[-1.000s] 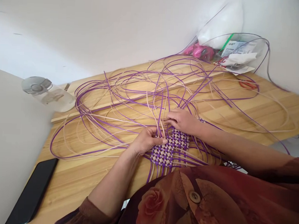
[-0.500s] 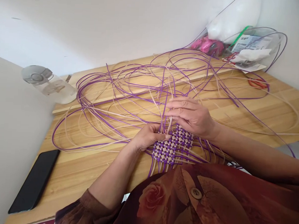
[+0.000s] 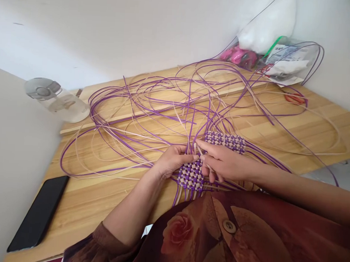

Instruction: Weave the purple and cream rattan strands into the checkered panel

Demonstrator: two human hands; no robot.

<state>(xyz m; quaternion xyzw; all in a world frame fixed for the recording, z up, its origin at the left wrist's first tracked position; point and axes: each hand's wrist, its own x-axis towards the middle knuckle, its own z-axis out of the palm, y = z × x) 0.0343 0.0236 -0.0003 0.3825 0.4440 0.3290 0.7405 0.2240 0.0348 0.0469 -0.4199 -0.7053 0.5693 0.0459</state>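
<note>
A purple and beige woven piece (image 3: 190, 176) lies at the table's near edge, with loose strands coming out on several sides. My left hand (image 3: 173, 160) is closed on its upper left edge, thumb on top. At the upper right of the weave, my right hand (image 3: 222, 159) pinches a beige strand (image 3: 200, 148) between thumb and forefinger. The other fingers of that hand curl below. Beyond the right hand, another patterned section of weaving (image 3: 225, 140) shows; whether it joins the held part is hidden by the hand.
Long purple and beige strands (image 3: 154, 87) loop over the wooden table (image 3: 80, 196). A phone (image 3: 38, 213) lies at left, below a clear bottle (image 3: 66, 105) with a grey lid. Orange-handled scissors (image 3: 294, 99) and plastic bags (image 3: 287, 62) are at the back right.
My right hand has come down and toward me, drawing the beige strand to the weave's edge. More of the far woven section now shows. My left hand has stayed in place.
</note>
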